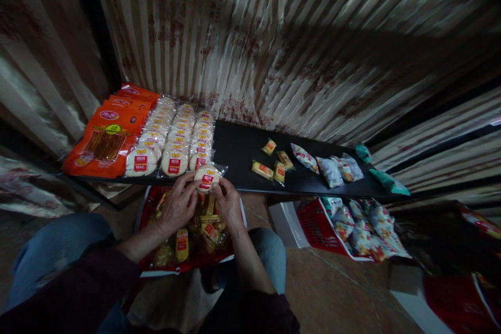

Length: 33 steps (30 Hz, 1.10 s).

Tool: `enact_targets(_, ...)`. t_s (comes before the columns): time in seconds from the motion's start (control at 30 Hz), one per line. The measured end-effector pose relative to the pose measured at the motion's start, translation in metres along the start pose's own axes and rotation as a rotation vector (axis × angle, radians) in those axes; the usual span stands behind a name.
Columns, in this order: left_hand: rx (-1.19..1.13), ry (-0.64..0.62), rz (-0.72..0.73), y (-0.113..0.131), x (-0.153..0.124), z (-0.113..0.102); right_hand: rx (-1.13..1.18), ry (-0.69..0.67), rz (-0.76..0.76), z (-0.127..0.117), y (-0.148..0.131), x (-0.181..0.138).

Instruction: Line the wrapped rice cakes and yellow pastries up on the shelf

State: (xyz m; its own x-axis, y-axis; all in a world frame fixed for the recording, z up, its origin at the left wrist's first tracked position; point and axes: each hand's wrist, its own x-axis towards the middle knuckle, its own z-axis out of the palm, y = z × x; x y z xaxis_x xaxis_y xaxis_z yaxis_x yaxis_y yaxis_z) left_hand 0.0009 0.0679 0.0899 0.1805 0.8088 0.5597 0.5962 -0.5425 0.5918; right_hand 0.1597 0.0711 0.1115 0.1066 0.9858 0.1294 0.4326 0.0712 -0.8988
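Between my two hands is a round white rice cracker in a clear wrapper (206, 177) with a red and yellow label. My left hand (180, 202) pinches its left edge, and my right hand (228, 201) grips its right edge. The packet is at the front edge of the black shelf (235, 146), close to the nearest end of the third row of wrapped rice crackers (202, 135). Two more such rows (175, 160) lie to its left, overlapping one another. Below my hands stands a red basket (145, 219) with yellow-wrapped snacks (182, 244).
Orange snack bags (105, 138) lie at the shelf's left end. To the right are several small yellow packets (262, 169), white bags (329, 171) and green bags (390, 181). A second red basket (315, 224) of white bags stands on the floor. A striped curtain (235, 42) hangs behind.
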Motion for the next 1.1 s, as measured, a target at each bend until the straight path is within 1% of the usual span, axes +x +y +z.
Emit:
enact_targets(0.07,0.026,-0.009,0.0,-0.001,0.002,0.0,-0.04,0.021,-0.028,0.002,0.004,0.007)
enact_targets(0.17,0.054,-0.01,0.01,-0.003,0.003,0.001,-0.065,0.018,-0.046,0.004,0.012,0.016)
enact_targets(0.37,0.112,-0.022,0.045,-0.005,0.004,0.002,-0.056,0.0,-0.013,0.006,0.021,0.027)
enact_targets(0.53,0.123,-0.059,0.034,-0.004,0.004,0.002,-0.046,-0.025,0.022,0.006,0.021,0.033)
enact_targets(0.7,0.128,-0.088,0.037,-0.004,0.005,0.001,-0.061,-0.067,0.039,0.006,0.014,0.038)
enact_targets(0.77,0.132,-0.093,0.05,-0.005,0.005,0.001,-0.131,-0.054,0.021,0.005,0.011,0.038)
enact_targets(0.97,0.24,-0.096,0.068,-0.007,0.002,0.002,-0.486,-0.005,-0.032,0.006,0.0,0.034)
enact_targets(1.03,0.25,-0.105,0.063,-0.007,0.002,0.002,-0.552,0.047,-0.059,0.007,-0.001,0.031)
enact_targets(1.1,0.234,-0.107,0.058,-0.007,0.002,0.002,-0.578,0.112,-0.119,0.009,0.0,0.029)
